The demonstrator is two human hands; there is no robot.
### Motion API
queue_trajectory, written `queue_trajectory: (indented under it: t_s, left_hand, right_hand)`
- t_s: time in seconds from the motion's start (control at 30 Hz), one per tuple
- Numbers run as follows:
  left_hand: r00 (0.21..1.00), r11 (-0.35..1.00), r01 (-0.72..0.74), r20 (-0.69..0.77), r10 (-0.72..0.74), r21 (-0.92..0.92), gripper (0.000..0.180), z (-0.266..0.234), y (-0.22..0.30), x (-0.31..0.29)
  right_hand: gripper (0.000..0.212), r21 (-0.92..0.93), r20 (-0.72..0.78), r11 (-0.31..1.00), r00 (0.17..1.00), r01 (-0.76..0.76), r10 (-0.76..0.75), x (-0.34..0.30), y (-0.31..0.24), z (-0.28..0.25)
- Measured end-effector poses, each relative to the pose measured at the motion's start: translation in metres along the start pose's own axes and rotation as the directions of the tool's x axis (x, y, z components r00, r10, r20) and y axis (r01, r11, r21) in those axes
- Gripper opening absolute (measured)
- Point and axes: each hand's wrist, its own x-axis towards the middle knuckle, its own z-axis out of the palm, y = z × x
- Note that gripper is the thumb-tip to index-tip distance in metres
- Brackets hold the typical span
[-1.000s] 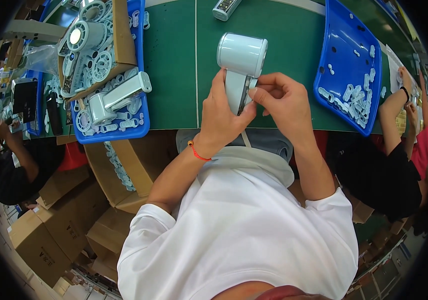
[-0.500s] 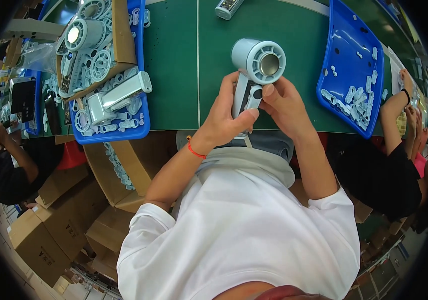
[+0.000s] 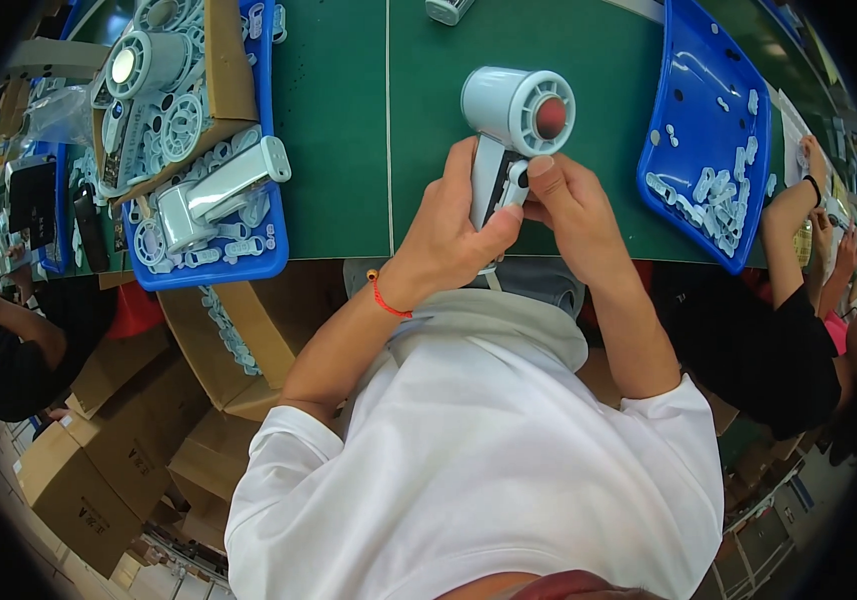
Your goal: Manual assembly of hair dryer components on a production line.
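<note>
— Over the green table (image 3: 339, 130), what have we got?

— Both hands up on a pale hair dryer (image 3: 509, 130). It's held above the table, barrel on top with its round mouth turned toward us, a reddish glow or disc inside it, handle pointing down into the grip.

— Left hand?

— The left hand (image 3: 454, 235) is curled firmly round the handle from the left side, thumb lying across the front. There's a red band (image 3: 389, 300) on that wrist.

— And the right?

— The right hand (image 3: 574, 215) is closed in from the other side, fingers bunched, thumb tip pressed on a small pale piece at the handle's dark front strip. Whether it pinches that piece or just pushes it, I can't tell.

— Anything alongside?

— Left of the worker, a blue tray (image 3: 249, 265) heaped with pale rings, grilles and another dryer body, a cardboard sheet (image 3: 229, 60) lying over part of it. Off to the right, a second blue tray (image 3: 689, 120), tilted, with small white bits scattered in it. Farther right, another person's arm (image 3: 784, 215) reaches along the table edge. Cardboard boxes (image 3: 99, 450) are stacked low on the left.
</note>
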Motion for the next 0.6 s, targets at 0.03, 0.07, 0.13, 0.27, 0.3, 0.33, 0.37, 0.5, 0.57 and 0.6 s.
queue_trajectory:
  t_s: [0.03,0.07,0.13,0.27,0.3,0.33,0.37,0.5,0.57,0.6]
  left_hand:
    - [0.998,0.998,-0.057,0.018,0.056,0.026,0.064,0.0,-0.003,0.001]
    - [0.998,0.998,-0.061,0.019,0.061,0.024,0.064,0.001,-0.003,0.001]
    - [0.994,0.994,-0.105,0.016,0.105,0.008,0.062,0.005,-0.004,0.001]
    - [0.999,0.999,0.034,0.006,-0.034,0.02,0.067,0.006,0.005,0.0]
    - [1.0,1.0,0.003,-0.031,-0.002,0.031,0.07,0.006,0.0,0.0]
    - [0.997,0.999,-0.026,-0.07,0.029,0.043,0.074,0.007,-0.004,0.001]
    - [0.988,0.978,-0.115,-0.087,0.131,0.173,0.078,0.011,-0.004,-0.001]
    - [0.86,0.768,-0.418,-0.061,0.507,0.486,0.09,0.01,0.003,0.006]
    - [0.757,0.771,-0.443,-0.268,0.595,0.458,0.076,0.01,-0.004,0.007]
    - [0.75,0.761,-0.426,-0.279,0.6,0.489,0.076,0.001,-0.014,0.003]
  right_hand:
    - [0.047,-0.002,0.001,1.0,1.0,0.003,-0.003,-0.001,0.002,0.001]
    - [0.048,0.043,-0.022,0.999,0.999,0.032,-0.031,-0.003,0.006,0.001]
    - [0.048,0.082,-0.045,0.995,0.997,0.062,-0.058,-0.005,0.012,-0.002]
    - [0.051,-0.14,0.045,0.99,0.999,0.013,-0.007,0.001,0.012,-0.015]
    - [0.053,-0.188,0.078,0.982,0.997,0.018,-0.003,0.004,0.01,-0.015]
    - [0.053,-0.189,0.083,0.982,0.996,0.028,-0.013,0.004,0.009,-0.01]
    - [0.05,-0.095,0.029,0.982,0.986,0.164,-0.162,-0.001,0.01,-0.001]
    - [0.064,-0.006,0.029,0.947,0.947,0.32,-0.32,0.012,0.004,0.006]
    - [0.054,-0.039,0.01,0.87,0.871,0.491,-0.491,0.014,0.001,0.0]
    - [0.051,-0.076,-0.035,0.773,0.773,0.63,-0.634,0.015,-0.004,-0.003]
